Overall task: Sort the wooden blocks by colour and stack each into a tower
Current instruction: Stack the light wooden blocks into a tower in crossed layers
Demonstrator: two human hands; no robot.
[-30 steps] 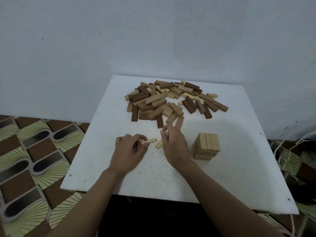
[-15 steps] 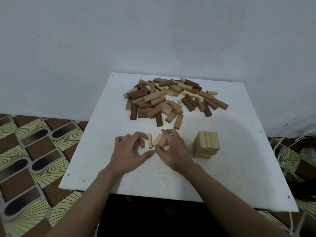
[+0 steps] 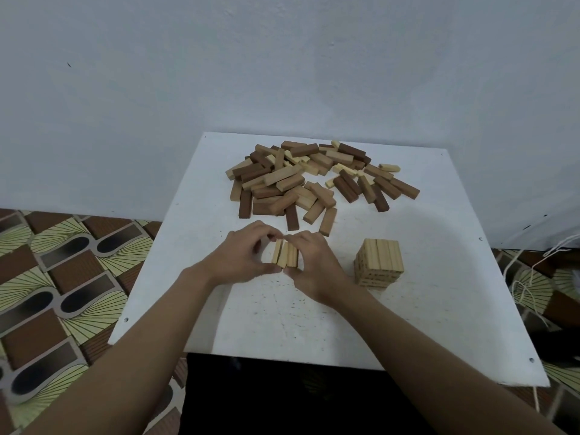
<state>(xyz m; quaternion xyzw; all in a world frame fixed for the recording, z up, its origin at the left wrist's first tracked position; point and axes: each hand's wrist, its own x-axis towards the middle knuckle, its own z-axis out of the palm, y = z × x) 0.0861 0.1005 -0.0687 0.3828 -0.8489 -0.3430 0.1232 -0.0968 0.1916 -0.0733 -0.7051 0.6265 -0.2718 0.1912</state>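
White is the colour of the flat square bench (image 3: 314, 324), and its near part has many tiny dark specks on it. Two bare arms reach over the near edge.

The left hand (image 3: 243, 257) and the right hand (image 3: 314, 265) meet in the middle of the bench. Between them is a row of three pale wooden blocks (image 3: 285, 254), lying side by side and touching, with their long sides pointing away from the person. Each hand's grip is closed round the row: the thumbs press the near ends and the curled fingers hook over the far ends. The fingertips of the two hands almost touch above the blocks. It is hard to tell if the row rests on the bench or is lifted a little.

Just to the right, near the right hand but apart from it, stands a short square tower of pale wooden blocks (image 3: 378, 262). It has several layers, and its top layer is blocks laid side by side.

Farther back lies a loose heap of dark brown, mid brown and pale wooden blocks (image 3: 314, 180), pointing every which way. One small pale block (image 3: 389, 167) lies at the heap's right edge.

A brown and yellow-green patterned floor (image 3: 62, 277) shows on the left, and thin white strings (image 3: 527, 277) hang on the right. Behind it all is a plain pale grey-blue wall (image 3: 282, 73).
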